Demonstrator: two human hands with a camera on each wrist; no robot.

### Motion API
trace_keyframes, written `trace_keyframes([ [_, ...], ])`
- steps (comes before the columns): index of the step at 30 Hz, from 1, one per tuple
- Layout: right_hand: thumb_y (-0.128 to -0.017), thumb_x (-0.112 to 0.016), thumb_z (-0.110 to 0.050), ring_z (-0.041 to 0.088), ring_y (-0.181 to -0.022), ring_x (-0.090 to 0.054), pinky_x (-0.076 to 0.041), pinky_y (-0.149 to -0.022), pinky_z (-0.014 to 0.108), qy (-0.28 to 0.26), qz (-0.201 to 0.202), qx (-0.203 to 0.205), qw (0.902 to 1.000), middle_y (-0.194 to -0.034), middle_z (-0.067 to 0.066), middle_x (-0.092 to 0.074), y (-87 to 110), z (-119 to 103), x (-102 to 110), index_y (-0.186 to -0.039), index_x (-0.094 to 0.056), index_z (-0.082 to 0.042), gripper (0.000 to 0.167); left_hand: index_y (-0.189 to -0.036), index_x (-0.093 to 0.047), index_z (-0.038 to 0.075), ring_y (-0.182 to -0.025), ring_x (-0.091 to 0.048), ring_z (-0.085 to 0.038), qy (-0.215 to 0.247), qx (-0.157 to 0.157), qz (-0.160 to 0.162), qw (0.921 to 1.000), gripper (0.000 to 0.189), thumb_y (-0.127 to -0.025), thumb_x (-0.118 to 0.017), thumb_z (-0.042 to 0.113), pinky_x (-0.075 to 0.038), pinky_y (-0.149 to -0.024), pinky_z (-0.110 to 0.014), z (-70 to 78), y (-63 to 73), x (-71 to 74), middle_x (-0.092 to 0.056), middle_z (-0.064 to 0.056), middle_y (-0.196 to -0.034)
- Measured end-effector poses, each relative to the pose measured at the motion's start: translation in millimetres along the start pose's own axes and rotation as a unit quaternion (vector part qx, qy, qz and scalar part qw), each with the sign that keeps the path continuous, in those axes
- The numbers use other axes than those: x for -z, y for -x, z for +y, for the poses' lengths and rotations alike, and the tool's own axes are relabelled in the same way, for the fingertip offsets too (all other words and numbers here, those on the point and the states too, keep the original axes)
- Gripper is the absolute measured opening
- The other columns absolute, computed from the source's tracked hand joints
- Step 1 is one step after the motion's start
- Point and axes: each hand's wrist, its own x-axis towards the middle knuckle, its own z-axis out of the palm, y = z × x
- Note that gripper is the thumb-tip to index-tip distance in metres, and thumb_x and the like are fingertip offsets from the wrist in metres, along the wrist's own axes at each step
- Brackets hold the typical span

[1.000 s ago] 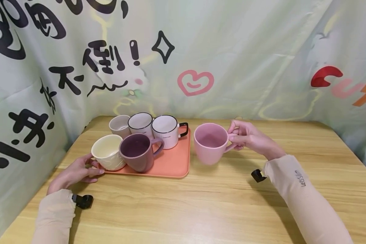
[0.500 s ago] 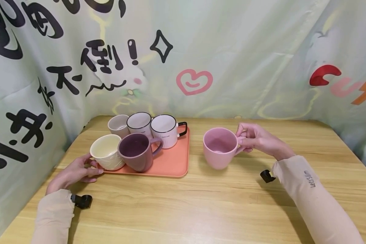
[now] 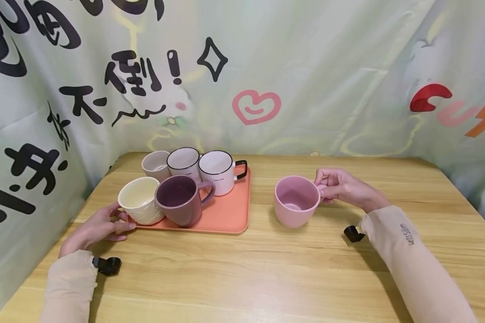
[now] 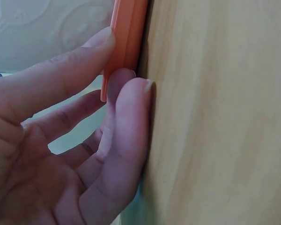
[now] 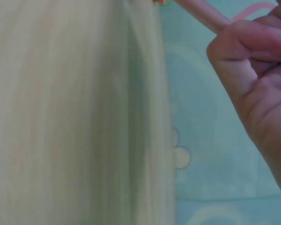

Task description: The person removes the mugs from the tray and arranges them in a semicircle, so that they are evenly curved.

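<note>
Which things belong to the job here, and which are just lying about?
Apparently in the job:
pink mug (in right hand)
orange tray (in left hand)
purple mug, cream cup, greyish cup, two white mugs

Background:
wooden table, printed curtain

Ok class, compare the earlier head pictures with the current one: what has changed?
The pink mug has moved rightward, farther from the tray, and closer to the person, held by its handle in the right hand. Unchanged: the left hand grips the tray's corner; five cups stand on it.
</note>
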Motion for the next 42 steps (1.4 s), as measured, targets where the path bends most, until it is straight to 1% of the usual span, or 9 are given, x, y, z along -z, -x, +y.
trace_keyframes([
  [3, -0.095, -0.045, 0.02, 0.009, -0.072, -0.058, -0.049, -0.063, 0.02, -0.009, 0.016, -0.008, 0.9998, -0.093, 0.002, -0.071, -0.8, 2.2, 1.9, -0.106, -0.064, -0.007, 0.035, -0.135, -0.034, -0.014, -0.081, -0.063, -0.014, 0.001, -0.002, 0.0, 1.0, 0.056, -0.094, -0.07, 0.0, -0.062, -0.068, -0.033, 0.8, 0.6, 0.4, -0.047, -0.018, -0.105],
  [10, -0.096, -0.048, 0.017, 0.012, -0.073, -0.056, -0.05, -0.066, 0.023, 0.035, 0.056, -0.013, 0.9977, -0.093, 0.0, -0.067, -5.7, 3.7, -0.7, -0.106, -0.067, -0.008, 0.033, -0.136, -0.032, -0.014, -0.083, -0.063, -0.015, 0.001, 0.001, 0.0, 1.0, 0.058, -0.094, -0.07, 0.001, -0.062, -0.069, -0.034, -0.9, 3.3, 1.4, -0.046, -0.018, -0.106],
  [18, -0.095, -0.048, 0.017, 0.011, -0.074, -0.058, -0.052, -0.066, 0.024, 0.033, 0.08, -0.005, 0.9963, -0.093, 0.001, -0.068, -5.7, 9.7, -3.2, -0.105, -0.069, -0.009, 0.034, -0.14, -0.03, -0.014, -0.083, -0.063, -0.015, 0.008, 0.0, 0.001, 1.0, 0.063, -0.094, -0.071, 0.002, -0.062, -0.07, -0.035, -5.4, 4.4, 0.1, -0.046, -0.018, -0.107],
  [24, -0.097, -0.049, 0.015, 0.011, -0.076, -0.059, -0.053, -0.068, 0.023, 0.018, 0.078, 0.002, 0.9968, -0.093, 0.001, -0.071, -8.5, 17.3, -5.5, -0.107, -0.069, -0.01, 0.033, -0.138, -0.03, -0.015, -0.083, -0.063, -0.015, 0.005, 0.003, 0.002, 1.0, 0.061, -0.095, -0.07, 0.001, -0.062, -0.071, -0.035, -8.3, 10.8, 4.6, -0.047, -0.018, -0.107],
  [29, -0.098, -0.049, 0.013, 0.012, -0.075, -0.059, -0.053, -0.068, 0.024, 0.028, 0.083, -0.004, 0.9962, -0.091, 0.001, -0.069, -8.3, 15.4, -6.1, -0.108, -0.067, -0.009, 0.03, -0.14, -0.029, -0.015, -0.083, -0.063, -0.016, 0.009, -0.004, 0.001, 1.0, 0.065, -0.094, -0.071, 0.003, -0.062, -0.071, -0.036, -5.6, 11.5, 3.0, -0.047, -0.02, -0.108],
  [34, -0.102, -0.046, 0.009, 0.016, -0.082, -0.063, -0.057, -0.074, 0.033, 0.057, 0.068, -0.026, 0.9957, -0.099, 0.004, -0.066, -3.4, 8.3, -3.0, -0.118, -0.064, -0.006, 0.029, -0.143, -0.027, -0.014, -0.084, -0.063, -0.016, 0.007, -0.004, 0.002, 1.0, 0.067, -0.094, -0.071, 0.003, -0.062, -0.071, -0.036, -3.9, 7.6, 1.9, -0.047, -0.02, -0.108],
  [37, -0.103, -0.048, 0.003, 0.021, -0.093, -0.067, -0.06, -0.08, 0.043, 0.119, 0.079, -0.061, 0.9878, -0.113, 0.008, -0.065, 0.1, -0.6, -1.0, -0.129, -0.056, 0.0, 0.028, -0.142, -0.028, -0.014, -0.083, -0.063, -0.015, 0.005, -0.008, 0.002, 1.0, 0.066, -0.094, -0.07, 0.003, -0.062, -0.07, -0.035, -3.1, 5.3, 2.7, -0.048, -0.019, -0.107],
  [40, -0.103, -0.052, -0.001, 0.022, -0.101, -0.066, -0.059, -0.085, 0.046, 0.186, 0.126, -0.093, 0.97, -0.123, 0.014, -0.061, 1.7, -11.9, -0.6, -0.135, -0.047, 0.008, 0.034, -0.141, -0.028, -0.014, -0.084, -0.063, -0.016, 0.006, -0.009, 0.0, 0.9999, 0.066, -0.094, -0.071, 0.003, -0.062, -0.07, -0.035, -2.3, 2.8, 2.0, -0.048, -0.019, -0.108],
  [42, -0.103, -0.053, -0.004, 0.021, -0.105, -0.065, -0.059, -0.086, 0.042, 0.217, 0.166, -0.103, 0.9565, -0.124, 0.014, -0.06, -0.2, -19.6, -0.3, -0.134, -0.045, 0.011, 0.035, -0.141, -0.029, -0.014, -0.084, -0.063, -0.015, 0.008, -0.006, 0.001, 0.9999, 0.065, -0.094, -0.071, 0.003, -0.062, -0.07, -0.035, -1.7, 1.5, 1.2, -0.047, -0.019, -0.108],
])
